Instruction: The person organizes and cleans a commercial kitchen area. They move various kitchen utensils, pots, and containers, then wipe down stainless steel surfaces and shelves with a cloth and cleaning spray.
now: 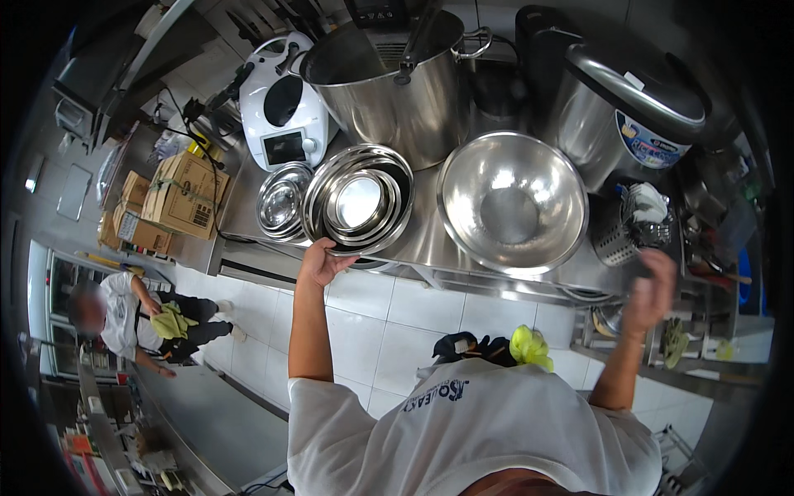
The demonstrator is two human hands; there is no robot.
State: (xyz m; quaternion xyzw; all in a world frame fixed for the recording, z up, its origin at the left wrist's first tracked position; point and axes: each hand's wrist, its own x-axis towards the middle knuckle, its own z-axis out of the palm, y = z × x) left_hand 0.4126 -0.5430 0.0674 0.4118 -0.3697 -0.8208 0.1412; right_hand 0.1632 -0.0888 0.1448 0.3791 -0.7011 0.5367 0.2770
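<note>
My left hand (324,263) grips the near rim of a stack of nested stainless steel bowls (406,214) on the steel counter (422,239). A smaller stack of steel bowls (263,204) sits just left of it. My right hand (651,288), blurred, is raised at the counter's front edge with nothing seen in it. Near it stands a perforated steel utensil holder (611,239) with utensils. Between my hands lies a large, wide steel mixing bowl (512,211).
Behind the bowls stand a white kitchen machine (282,111), a big steel stockpot (403,111) and a lidded rice cooker (595,124). Cardboard boxes (186,192) are at the left. A person (149,322) holding a yellow-green cloth (172,321) stands on the tiled floor at far left.
</note>
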